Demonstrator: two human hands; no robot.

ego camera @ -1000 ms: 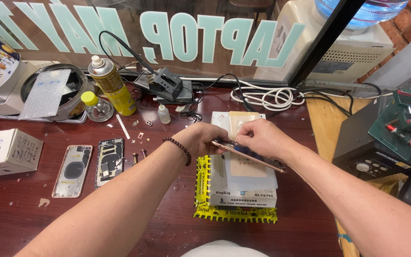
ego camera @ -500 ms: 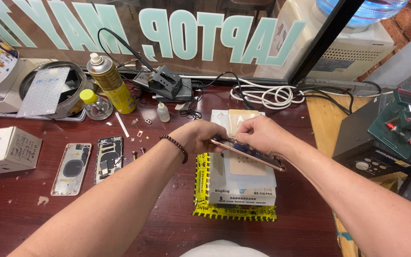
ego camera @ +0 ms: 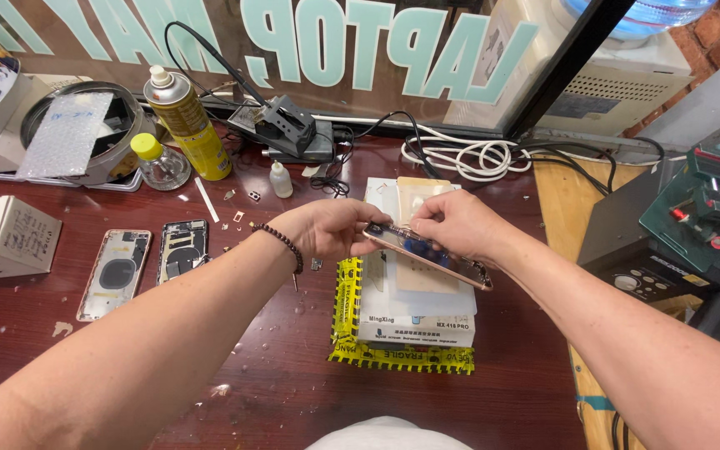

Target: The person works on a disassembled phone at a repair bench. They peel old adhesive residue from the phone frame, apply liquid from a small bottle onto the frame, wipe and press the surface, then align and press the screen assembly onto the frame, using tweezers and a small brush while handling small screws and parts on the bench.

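Fingers (ego camera: 360, 237) of two hands — one phone frame (ego camera: 431, 257)

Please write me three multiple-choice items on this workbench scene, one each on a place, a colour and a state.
1. Where do the two opened phone housings lie?
A. on the table, off the left hand's side
B. on the white machine
C. inside the cardboard box

2. What colour is the spray can's body?
A. red
B. yellow
C. blue

3. How is the phone held?
A. lying flat on the table
B. by the right hand alone
C. by both hands, above the white machine

Answers: 1 A, they lie side by side on the dark table; 2 B, its body is yellow; 3 C, the left hand and right hand both grip it.
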